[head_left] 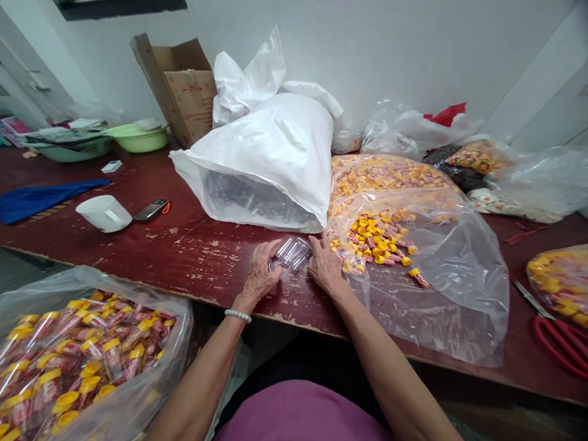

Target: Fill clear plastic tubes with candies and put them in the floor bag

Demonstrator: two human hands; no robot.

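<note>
A small pile of clear plastic tubes point(294, 253) lies on the worn red table between my two hands. My left hand point(261, 272) curves around the pile's left side, fingers and thumb against the tubes. Pressing in from the right is my right hand point(324, 264), its fingers bent at the tubes' edge. Just behind them, a large white sack point(276, 143) lies with its mouth toward me, more clear tubes inside. Beside my right hand, a clear plastic bag point(437, 266) spreads out, holding many yellow caps point(372, 236) with red-and-white printed pieces.
At lower left, a lined container holds filled yellow-capped tubes point(112, 358). A white mug point(103, 213), a phone point(151, 210) and a blue cloth point(40, 200) lie left. Red-handled scissors point(562, 345) lie right. A cardboard box point(190, 98) and green basin point(137, 139) stand behind.
</note>
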